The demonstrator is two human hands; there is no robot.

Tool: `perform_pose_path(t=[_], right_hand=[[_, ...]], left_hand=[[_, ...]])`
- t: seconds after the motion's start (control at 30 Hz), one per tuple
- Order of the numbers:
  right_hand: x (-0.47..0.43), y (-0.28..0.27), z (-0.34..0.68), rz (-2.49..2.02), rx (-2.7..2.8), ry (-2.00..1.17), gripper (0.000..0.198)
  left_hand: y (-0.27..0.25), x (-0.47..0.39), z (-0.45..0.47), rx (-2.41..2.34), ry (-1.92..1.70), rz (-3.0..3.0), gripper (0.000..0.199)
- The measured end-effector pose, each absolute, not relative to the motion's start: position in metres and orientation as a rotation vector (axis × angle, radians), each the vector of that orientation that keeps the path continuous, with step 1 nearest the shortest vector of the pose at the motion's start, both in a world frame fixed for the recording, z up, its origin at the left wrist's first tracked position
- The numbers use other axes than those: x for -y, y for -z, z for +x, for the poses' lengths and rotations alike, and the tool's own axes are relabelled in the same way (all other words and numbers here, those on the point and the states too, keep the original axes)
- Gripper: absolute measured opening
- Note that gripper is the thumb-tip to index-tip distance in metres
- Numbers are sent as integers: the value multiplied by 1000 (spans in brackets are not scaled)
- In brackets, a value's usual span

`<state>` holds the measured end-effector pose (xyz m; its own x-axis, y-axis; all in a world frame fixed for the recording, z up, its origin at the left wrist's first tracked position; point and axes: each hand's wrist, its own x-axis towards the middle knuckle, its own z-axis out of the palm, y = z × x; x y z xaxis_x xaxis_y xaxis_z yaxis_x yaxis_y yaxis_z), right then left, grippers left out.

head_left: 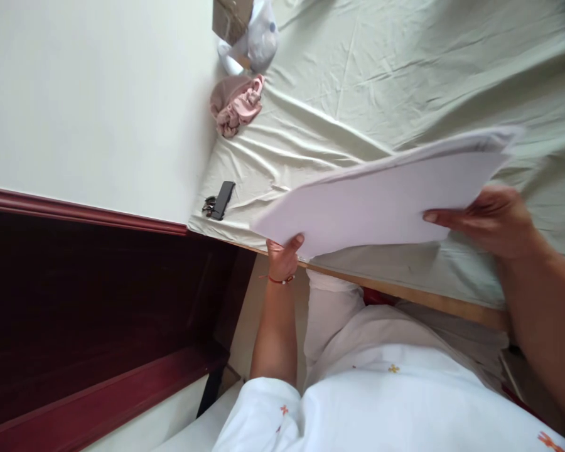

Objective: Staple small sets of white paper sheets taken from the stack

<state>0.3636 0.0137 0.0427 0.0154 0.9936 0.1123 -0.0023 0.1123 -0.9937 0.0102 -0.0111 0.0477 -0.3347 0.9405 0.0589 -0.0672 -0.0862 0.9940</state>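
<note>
A stack of white paper sheets (371, 204) is held up in both hands, tilted above the near edge of a cloth-covered table (358, 81). My left hand (283, 257) grips the stack's left lower corner, thumb on the near face and the other fingers behind it. At the right end, my right hand (492, 220) is closed on the lower edge, with its thumb laid flat on the front sheet. The near face looks blank. Along the top edge several sheet edges fan slightly apart, and that part is a little blurred.
On the table's left lie a black phone-like object (223, 199) with keys (209, 206) beside it, and a crumpled pink cloth (238, 105). Behind these are a white plastic bag (262, 37) and a brown box (231, 19). A white wall and dark red wooden panel (98, 282) border the left.
</note>
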Motion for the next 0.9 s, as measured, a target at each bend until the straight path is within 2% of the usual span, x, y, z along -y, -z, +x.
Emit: perform_pose_path(t=[0.17,0.23,0.4,0.63,0.9], right_hand=[[-14,-37,362,-1255,1255,-1220,30],[-13,-39,360,-1241,1190,-1186,32],[-15,-44,362,-1205,1229,-1181,35],[-16,-36,365,-1307,1285,-1240,42],[-17,-35,365,-1297,1181,-1192,42]], left_hand=[[-31,12,8,-1412,-1367,978,70],[-26,12,7,-1422,-1369,1029,66],[-28,12,-3,-1449,-1263,1114,40],[-28,9,-8,-1515,-1099,1265,33],[-22,7,7,-1558,-1237,1163,30]])
